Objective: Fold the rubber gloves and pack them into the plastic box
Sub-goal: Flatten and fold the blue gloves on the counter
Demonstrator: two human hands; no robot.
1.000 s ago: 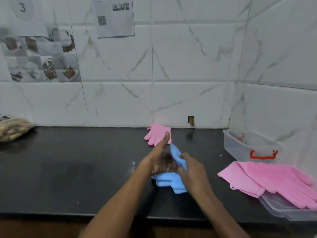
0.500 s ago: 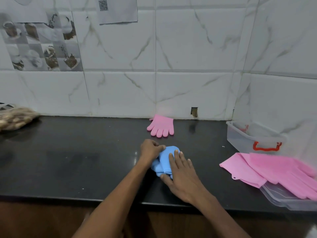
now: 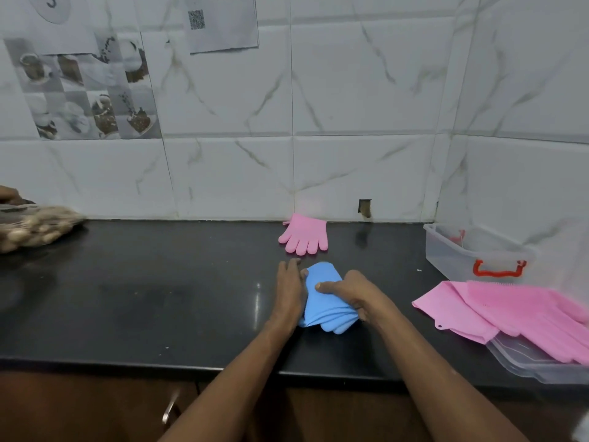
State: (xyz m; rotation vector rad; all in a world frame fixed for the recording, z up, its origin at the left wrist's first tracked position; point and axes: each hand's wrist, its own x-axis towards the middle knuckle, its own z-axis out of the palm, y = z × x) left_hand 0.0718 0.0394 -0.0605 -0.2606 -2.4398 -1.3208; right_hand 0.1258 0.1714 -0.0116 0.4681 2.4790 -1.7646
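Where the right hand (image 3: 353,293) lay flat, its grip now curls round the folded blue glove (image 3: 322,303), lower centre; the left hand (image 3: 288,291) touches it, fingers straight. Next, likely, the plastic box (image 3: 462,255).

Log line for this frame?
blue glove: folded, on countertop | left grip: flat against it | right grip: holds it | plastic box: open

One each: blue bundle (image 3: 325,303), lone pink glove (image 3: 306,234), pink pile (image 3: 516,309), box (image 3: 451,258).
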